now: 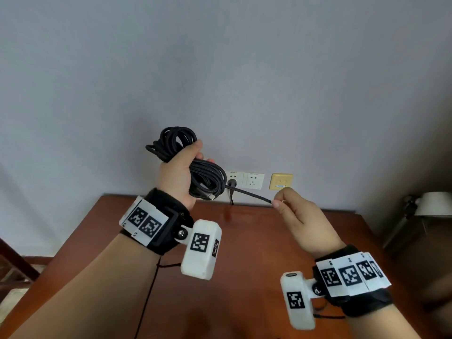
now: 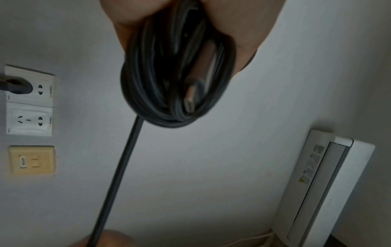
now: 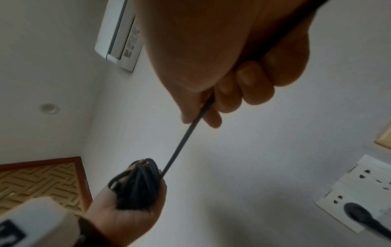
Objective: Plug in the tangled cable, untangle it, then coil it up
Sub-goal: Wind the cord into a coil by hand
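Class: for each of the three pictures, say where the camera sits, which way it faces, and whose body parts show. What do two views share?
Head: above, facing the wall sockets and table; both forearms show.
Left wrist: along the left hand at its cable coil.
Right wrist: along the right hand, whose fingers grip the strand.
All share the coil.

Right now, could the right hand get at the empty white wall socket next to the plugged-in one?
Probably yes: the empty white wall socket sits uncovered just behind the right hand, but that hand pinches the black braided cable, so it would have to let go first.
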A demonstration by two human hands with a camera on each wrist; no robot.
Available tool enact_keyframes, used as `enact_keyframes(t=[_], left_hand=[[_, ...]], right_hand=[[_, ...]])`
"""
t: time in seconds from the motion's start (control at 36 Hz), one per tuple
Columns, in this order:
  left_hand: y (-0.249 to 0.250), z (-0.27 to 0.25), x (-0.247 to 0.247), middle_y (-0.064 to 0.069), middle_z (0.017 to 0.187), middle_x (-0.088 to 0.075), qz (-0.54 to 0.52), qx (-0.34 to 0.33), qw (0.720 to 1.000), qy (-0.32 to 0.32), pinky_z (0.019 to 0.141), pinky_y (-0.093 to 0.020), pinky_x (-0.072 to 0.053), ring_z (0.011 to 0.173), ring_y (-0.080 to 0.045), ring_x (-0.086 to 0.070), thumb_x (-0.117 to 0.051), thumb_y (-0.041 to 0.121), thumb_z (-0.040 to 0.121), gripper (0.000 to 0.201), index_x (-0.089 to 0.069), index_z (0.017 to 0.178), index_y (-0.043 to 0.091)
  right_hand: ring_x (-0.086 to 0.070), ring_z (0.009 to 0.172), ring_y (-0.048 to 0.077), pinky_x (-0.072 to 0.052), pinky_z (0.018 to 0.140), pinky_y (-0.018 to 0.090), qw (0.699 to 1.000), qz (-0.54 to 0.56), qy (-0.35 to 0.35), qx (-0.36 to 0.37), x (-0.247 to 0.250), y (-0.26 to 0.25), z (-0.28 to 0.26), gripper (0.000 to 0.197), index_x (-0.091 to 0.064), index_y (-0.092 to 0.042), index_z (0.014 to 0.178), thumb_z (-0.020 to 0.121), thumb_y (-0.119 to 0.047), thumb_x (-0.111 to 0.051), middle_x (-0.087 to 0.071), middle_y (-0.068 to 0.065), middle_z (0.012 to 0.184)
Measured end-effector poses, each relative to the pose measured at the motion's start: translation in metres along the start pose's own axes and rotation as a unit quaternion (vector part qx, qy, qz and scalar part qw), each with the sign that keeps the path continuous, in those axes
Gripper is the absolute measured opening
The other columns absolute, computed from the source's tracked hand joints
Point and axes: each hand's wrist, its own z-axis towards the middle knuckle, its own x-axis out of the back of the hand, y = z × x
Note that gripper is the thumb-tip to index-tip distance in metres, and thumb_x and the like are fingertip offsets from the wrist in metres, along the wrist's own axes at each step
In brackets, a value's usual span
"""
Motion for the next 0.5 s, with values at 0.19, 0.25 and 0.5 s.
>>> enact_keyframes(t=[0.19,0.25,0.5], left_hand=[[0.007,0.001,-0.009,0.000,0.064,-0.054,-0.015,-0.031,0.999,0.027,0.055,-0.027,-0.053,0.052,-0.015,-0.063,-0.068,0.014,0.087,0.019,-0.058,0.071,0.010],[0.007,-0.003,-0.011,0.001,0.065,-0.058,0.040,-0.063,0.997,0.033,0.056,-0.027,-0.054,0.054,-0.014,-0.065,-0.070,0.013,0.085,0.014,-0.061,0.075,0.009],[-0.009,-0.009,-0.008,0.011,0.073,-0.062,0.529,-0.233,0.802,-0.149,0.059,-0.012,-0.041,0.069,-0.003,-0.060,-0.070,0.024,0.080,0.010,-0.060,0.081,0.023]], right_hand=[[-0.056,0.079,0.010,-0.048,0.072,0.037,0.986,-0.113,-0.085,0.091,-0.003,-0.006,0.001,0.022,-0.056,-0.028,0.105,0.094,-0.033,-0.038,-0.059,-0.009,0.085],[-0.056,0.077,0.014,-0.048,0.069,0.040,0.977,-0.146,-0.112,0.111,-0.003,-0.012,0.002,0.028,-0.057,-0.031,0.108,0.092,-0.035,-0.035,-0.055,-0.009,0.083],[-0.050,0.063,0.010,-0.037,0.047,0.022,0.950,-0.181,-0.095,0.237,0.012,-0.033,0.010,0.029,-0.063,-0.031,0.107,0.090,-0.031,-0.039,-0.048,-0.012,0.075]])
